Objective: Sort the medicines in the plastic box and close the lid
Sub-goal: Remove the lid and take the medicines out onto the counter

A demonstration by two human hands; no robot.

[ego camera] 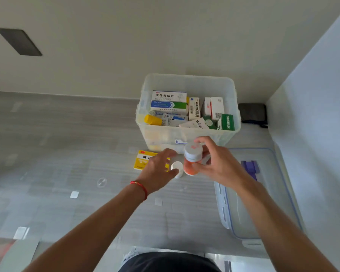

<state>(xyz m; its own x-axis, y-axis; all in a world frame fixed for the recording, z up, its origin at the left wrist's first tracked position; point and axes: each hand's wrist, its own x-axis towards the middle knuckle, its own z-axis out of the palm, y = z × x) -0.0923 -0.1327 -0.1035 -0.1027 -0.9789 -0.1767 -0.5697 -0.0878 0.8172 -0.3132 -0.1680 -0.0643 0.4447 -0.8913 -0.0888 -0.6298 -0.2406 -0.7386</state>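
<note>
A clear plastic box (pixel 188 83) stands open on the grey table, holding several medicine cartons and a yellow-capped bottle (pixel 153 119). My right hand (pixel 218 163) grips an orange bottle with a white cap (pixel 192 156) just in front of the box. My left hand (pixel 158 169) reaches over a small white-capped bottle (pixel 176 167), its thumb against it; whether it grips is unclear. Partly under that hand lies a yellow carton (pixel 143 159). The clear lid (pixel 279 193) with a purple handle lies flat at the right.
A pale wall runs close along the right side and another stands behind the box. A dark pouch (pixel 252 113) lies in the back right corner. A dark rectangle (pixel 20 42) sits on the back wall at left.
</note>
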